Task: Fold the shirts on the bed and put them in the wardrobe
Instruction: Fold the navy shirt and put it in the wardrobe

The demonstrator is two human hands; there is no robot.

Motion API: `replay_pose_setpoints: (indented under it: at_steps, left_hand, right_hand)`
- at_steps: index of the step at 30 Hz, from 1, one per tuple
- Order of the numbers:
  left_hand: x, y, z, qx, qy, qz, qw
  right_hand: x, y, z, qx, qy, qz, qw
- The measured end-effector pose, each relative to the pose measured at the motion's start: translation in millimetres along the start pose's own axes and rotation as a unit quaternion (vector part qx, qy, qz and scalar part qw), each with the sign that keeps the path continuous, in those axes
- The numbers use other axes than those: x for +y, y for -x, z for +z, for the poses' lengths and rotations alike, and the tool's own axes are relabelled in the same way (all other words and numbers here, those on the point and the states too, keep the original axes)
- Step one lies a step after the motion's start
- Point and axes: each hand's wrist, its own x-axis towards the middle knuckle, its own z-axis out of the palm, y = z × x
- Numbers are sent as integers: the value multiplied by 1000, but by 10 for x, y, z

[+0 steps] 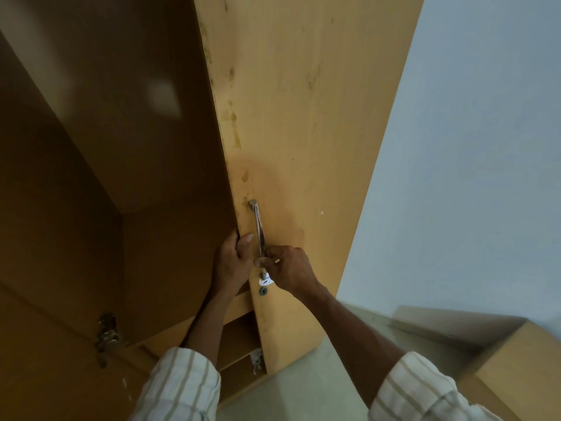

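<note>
The wooden wardrobe door (297,132) stands in front of me, and left of it the wardrobe's dark brown inside (121,165) shows. My left hand (232,262) grips the door's left edge, fingers behind it and thumb on the front. My right hand (288,268) holds the lower end of the metal door handle (258,226). Just below the hands sit a white tag (265,281) and a round keyhole (263,291). No shirts and no bed are in view.
A metal hinge (107,334) sits on the wardrobe's left side panel. A lower shelf (239,335) shows under my left forearm. A pale wall (470,147) rises to the right, with pale floor (303,390) below and a wooden furniture top (516,360) at bottom right.
</note>
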Motion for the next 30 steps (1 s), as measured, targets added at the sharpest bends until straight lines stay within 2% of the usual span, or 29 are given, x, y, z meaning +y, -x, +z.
replay_pose_setpoints:
  at_steps: [8, 11, 16, 23, 27, 30]
  left_hand:
    - [136, 92, 63, 12, 45, -67, 997]
    - [177, 214, 57, 22, 73, -129, 989]
    - [190, 825, 40, 39, 99, -175, 979]
    - [383, 2232, -115, -32, 68, -117, 990]
    - [345, 3103, -562, -84, 58, -67, 992]
    - [294, 3600, -958, -72, -8, -20, 997]
  right_hand:
    - [-117, 123, -39, -14, -9, 50, 999]
    - [-65, 365, -30, -33, -3, 92, 995]
    - [-1, 1065, -16, -32, -5, 161, 986]
    - [-183, 2377, 195, -27, 14, 206, 978]
    - [-519, 3087, 395, -35, -14, 207, 978]
    - [-818, 3381, 571, -52, -23, 188, 981]
